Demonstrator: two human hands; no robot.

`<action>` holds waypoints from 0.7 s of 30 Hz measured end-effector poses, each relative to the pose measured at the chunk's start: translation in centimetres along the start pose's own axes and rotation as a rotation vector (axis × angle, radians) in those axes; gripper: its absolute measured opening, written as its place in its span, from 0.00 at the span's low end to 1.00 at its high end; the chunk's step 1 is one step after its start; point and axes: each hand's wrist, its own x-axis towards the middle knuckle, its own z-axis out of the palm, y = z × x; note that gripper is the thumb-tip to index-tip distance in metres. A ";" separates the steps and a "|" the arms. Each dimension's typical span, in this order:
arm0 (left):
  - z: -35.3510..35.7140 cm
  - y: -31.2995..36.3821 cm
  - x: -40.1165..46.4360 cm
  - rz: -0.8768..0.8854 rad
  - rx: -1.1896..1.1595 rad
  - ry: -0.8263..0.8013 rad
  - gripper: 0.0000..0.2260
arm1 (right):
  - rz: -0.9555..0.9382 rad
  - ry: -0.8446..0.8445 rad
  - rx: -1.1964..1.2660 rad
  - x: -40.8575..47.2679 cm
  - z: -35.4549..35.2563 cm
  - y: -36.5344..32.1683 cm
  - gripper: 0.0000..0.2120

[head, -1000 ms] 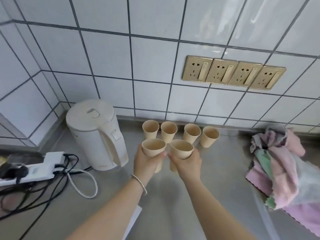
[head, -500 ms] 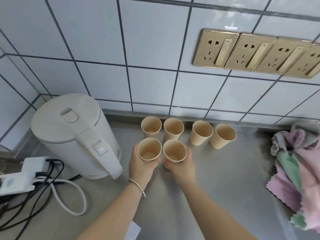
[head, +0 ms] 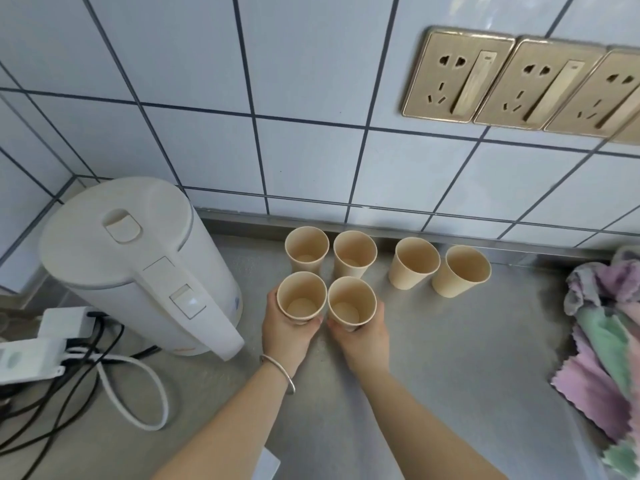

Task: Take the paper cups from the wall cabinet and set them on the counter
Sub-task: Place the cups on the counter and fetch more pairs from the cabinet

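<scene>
We have a paper cup in each hand, both upright with their mouths facing up and their long axes vertical, so the coming move, as we judge it, is simply to let go and draw the hands back toward us. Our left hand point(head: 287, 336) has its fingers point(head: 270, 299) curled round the left front cup point(head: 302, 295), and our right hand point(head: 363, 336) grips the right front cup point(head: 352, 299); the two rims sit just beside each other, almost touching. Whether their bases already rest on the counter point(head: 467, 358) we cannot tell, since the hands hide them. Four more cups point(head: 353, 251) stand in a row on the far side against the tiled wall point(head: 311, 161). All six look empty. The white kettle point(head: 138, 265) stands close on the left, and a heap of cloths point(head: 609, 327) lies well apart on the right.
</scene>
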 end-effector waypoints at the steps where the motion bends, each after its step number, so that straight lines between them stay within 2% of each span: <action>1: 0.0 -0.2 0.0 0.004 0.015 -0.004 0.31 | -0.001 0.000 -0.018 0.0 0.2 0.2 0.28; 5: 0.0 -1.0 0.0 0.033 0.077 -0.043 0.37 | -0.027 -0.012 -0.066 -0.4 0.4 0.6 0.31; 8: -0.4 -1.1 -0.9 -0.020 0.125 -0.037 0.39 | 0.043 -0.001 0.017 -0.9 -0.4 0.8 0.36; 12: -1.3 -0.2 -3.4 -0.103 0.159 0.078 0.30 | 0.171 -0.013 0.032 -1.9 -1.7 1.3 0.33; 15: -1.9 0.2 -4.9 -0.122 0.144 0.086 0.21 | 0.229 -0.021 0.039 -3.3 -2.8 1.7 0.29; 21: -1.5 2.1 -8.2 -0.049 0.135 -0.186 0.13 | 0.319 -0.010 0.101 -6.1 -5.3 2.8 0.18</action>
